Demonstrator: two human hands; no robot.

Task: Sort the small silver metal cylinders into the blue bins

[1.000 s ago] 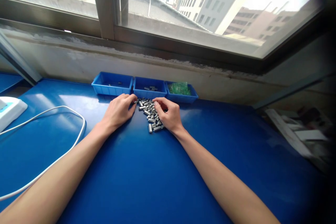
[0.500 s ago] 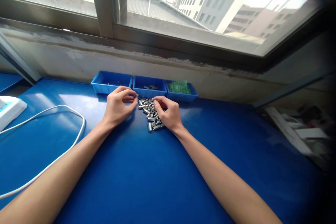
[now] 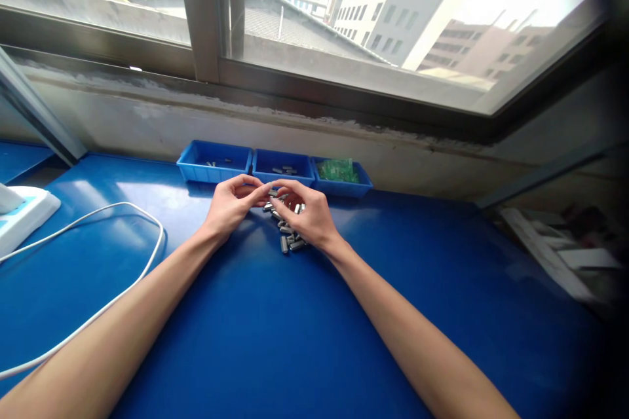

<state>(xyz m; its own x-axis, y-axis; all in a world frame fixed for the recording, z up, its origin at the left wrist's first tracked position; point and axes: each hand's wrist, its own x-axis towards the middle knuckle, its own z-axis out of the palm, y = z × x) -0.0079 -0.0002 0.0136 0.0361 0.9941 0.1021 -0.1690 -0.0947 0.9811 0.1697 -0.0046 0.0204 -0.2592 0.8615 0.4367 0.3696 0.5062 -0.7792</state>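
Note:
Small silvery metal pieces, some shaped like short hex standoffs, lie in a pile point(image 3: 285, 242) on the blue table. Over the pile's left edge, my left hand point(image 3: 236, 201) is closed in a pinch, its fingertips meeting those of my right hand. My right hand point(image 3: 307, 211) is closed too, arched above the pile and hiding part of it. Whatever the fingertips hold is too small to make out. Behind the hands stand the left blue bin point(image 3: 211, 173) with a few small parts, the middle bin point(image 3: 261, 172) with metal pieces, and the right bin point(image 3: 346, 188) with green items.
A white cable point(image 3: 160, 236) curves over the blue tabletop point(image 3: 295, 340) on the left, near a white power strip point(image 3: 34, 216). The wall and window frame point(image 3: 319, 88) rise behind the bins. Blurred items point(image 3: 555, 255) lie beyond the table's right side.
My left hand has moved right until its fingertips meet those of my right hand. My right fingertips have shifted left over the pile. The whole view has shifted slightly.

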